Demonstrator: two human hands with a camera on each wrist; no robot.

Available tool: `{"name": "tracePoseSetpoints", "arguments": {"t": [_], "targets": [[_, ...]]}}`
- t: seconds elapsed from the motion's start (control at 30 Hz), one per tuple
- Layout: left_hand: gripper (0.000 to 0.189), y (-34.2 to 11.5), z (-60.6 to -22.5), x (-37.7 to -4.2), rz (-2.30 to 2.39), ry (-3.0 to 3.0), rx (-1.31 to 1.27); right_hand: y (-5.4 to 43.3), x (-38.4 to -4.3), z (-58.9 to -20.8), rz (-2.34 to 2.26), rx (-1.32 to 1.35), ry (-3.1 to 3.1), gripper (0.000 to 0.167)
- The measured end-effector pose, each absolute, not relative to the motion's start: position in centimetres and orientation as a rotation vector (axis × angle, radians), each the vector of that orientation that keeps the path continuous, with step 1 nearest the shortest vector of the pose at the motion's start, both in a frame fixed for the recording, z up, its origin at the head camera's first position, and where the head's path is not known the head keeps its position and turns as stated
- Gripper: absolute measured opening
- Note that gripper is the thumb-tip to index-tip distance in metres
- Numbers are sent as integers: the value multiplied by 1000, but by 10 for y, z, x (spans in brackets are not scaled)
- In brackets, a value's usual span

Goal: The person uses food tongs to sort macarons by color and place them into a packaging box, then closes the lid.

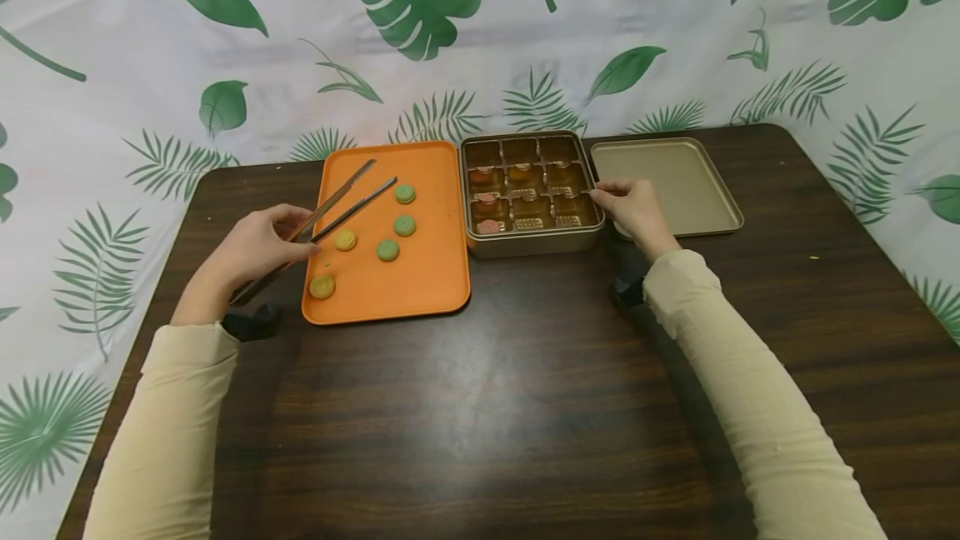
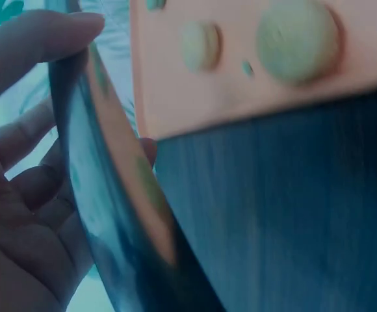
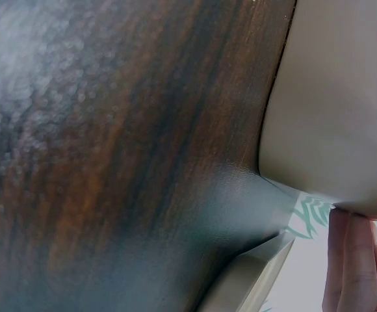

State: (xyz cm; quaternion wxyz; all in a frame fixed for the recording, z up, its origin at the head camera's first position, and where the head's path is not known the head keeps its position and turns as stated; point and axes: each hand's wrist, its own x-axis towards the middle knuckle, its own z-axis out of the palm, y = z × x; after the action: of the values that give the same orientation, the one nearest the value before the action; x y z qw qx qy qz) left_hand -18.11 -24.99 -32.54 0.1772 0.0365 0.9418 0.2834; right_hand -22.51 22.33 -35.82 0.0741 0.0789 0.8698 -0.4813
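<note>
My left hand [image 1: 258, 244] grips metal tongs [image 1: 352, 211] by their arms, thumb on one side and fingers on the other. The tips of the tongs stand apart over an orange tray [image 1: 427, 290], with nothing between them. Green macarons [image 1: 404, 226] and yellow macarons [image 1: 346, 240] lie on that tray. My right hand [image 1: 633, 211] touches the right side of a gold tin [image 1: 532, 245], fingertips at its rim. Inside the tin is a divided insert; a pink macaron [image 1: 488, 227] sits in its front left compartment, and reddish and orange ones show in the middle row.
A flat gold lid [image 1: 663, 173] lies right of the tin, near the back edge of the dark wooden table [image 1: 465, 407]. Behind the table hangs a white cloth [image 1: 525, 32] with green leaf prints. A small crumb [image 2: 247, 67] is on the tray.
</note>
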Motion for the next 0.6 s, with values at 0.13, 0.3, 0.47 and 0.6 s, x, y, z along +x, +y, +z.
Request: {"name": "tracePoseSetpoints", "arguments": {"t": [0.13,0.3,0.47,0.6], "targets": [[70,-267,-328,-176,760,2670,80,223,-225,-358,-1446,241,2606,46],[71,-285,-332,-173,696,2690,49,224,-225,-358,-1438,241,2618,45],[67,-300,-340,-173,648,2730,51,224,-225,-358,-1441,242,2611,45],[65,-307,-344,-173,605,2748,60,224,-225,-358,-1446,248,2607,45]]}}
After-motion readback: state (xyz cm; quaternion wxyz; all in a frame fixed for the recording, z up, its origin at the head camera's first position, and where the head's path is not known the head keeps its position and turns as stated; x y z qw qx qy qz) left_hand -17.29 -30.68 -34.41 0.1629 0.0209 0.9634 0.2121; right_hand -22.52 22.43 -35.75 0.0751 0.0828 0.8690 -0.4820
